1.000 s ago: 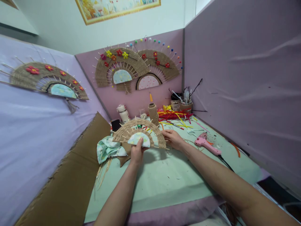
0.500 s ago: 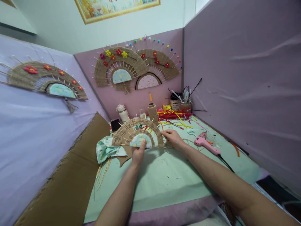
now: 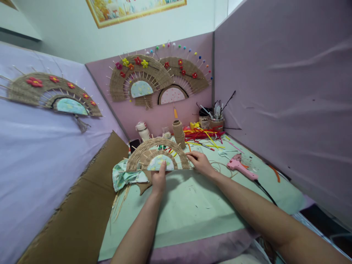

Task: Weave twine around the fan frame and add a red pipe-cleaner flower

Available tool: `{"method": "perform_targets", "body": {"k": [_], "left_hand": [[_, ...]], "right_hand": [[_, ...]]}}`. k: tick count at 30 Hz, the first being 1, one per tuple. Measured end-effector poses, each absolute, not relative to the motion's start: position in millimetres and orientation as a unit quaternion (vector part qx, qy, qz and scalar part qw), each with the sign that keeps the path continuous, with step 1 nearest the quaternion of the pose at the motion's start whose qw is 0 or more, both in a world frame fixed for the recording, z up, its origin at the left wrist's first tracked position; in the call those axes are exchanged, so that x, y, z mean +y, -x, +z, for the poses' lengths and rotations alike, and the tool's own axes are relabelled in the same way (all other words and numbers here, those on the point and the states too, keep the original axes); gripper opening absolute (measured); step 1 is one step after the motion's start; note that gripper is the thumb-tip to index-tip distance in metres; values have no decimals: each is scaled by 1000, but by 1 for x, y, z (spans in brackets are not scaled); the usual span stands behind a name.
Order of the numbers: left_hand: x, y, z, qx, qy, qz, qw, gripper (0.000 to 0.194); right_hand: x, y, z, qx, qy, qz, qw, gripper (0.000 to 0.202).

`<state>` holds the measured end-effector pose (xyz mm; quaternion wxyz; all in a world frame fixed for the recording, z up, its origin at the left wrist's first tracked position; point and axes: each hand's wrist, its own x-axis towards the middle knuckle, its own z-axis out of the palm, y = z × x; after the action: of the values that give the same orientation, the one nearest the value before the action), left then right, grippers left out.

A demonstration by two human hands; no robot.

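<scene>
A half-round woven fan [image 3: 137,151] of brown twine on thin sticks is held just above the table, its straight edge toward me. My left hand [image 3: 159,179] grips it at the bottom middle, thumb flat on the patterned cloth half-circle [image 3: 154,164] and the other fingers hidden behind. At the fan's right end, my right hand [image 3: 202,163] is closed in a pinch on twine. Loose loops of the twine [image 3: 220,165] lie on the table just right of that hand. Behind the fan stands a cone of twine [image 3: 178,134].
A pink glue gun [image 3: 242,169] with a black cord lies at the right. Red and yellow pipe cleaners [image 3: 203,135] are heaped at the back, near jars of sticks [image 3: 217,123]. Crumpled patterned cloth [image 3: 125,176] and a cardboard sheet [image 3: 79,198] are at left. Finished fans [image 3: 140,73] hang behind.
The fan and my left hand have shifted slightly left. My right hand has moved a little left too, still pinching at the fan's right end.
</scene>
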<state>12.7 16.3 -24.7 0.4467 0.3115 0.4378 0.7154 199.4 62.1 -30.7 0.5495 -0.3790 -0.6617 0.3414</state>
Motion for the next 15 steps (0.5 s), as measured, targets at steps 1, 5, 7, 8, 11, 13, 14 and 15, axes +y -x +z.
{"method": "perform_targets", "body": {"k": [1, 5, 7, 8, 11, 13, 14, 15], "left_hand": [[17, -13, -24, 435, -312, 719, 442, 29], [19, -15, -17, 405, -294, 741, 448, 29], [20, -15, -15, 394, -269, 749, 459, 29], [20, -15, -14, 392, -259, 752, 462, 29], [20, -15, -13, 387, -241, 755, 471, 28], [20, -16, -13, 384, -239, 755, 475, 27], [19, -16, -13, 383, -239, 756, 474, 26], [19, -16, -13, 384, -240, 756, 473, 26]], "right_hand": [[63, -200, -31, -655, 384, 340, 555, 17], [68, -202, -33, -629, 397, 339, 576, 21], [70, -203, -33, -623, 397, 338, 583, 24], [70, -203, -33, -622, 395, 337, 585, 24], [70, -203, -32, -625, 389, 334, 589, 25], [70, -203, -32, -628, 386, 329, 591, 25], [69, -203, -32, -631, 384, 325, 590, 25], [69, -203, -31, -635, 382, 322, 589, 24]]}}
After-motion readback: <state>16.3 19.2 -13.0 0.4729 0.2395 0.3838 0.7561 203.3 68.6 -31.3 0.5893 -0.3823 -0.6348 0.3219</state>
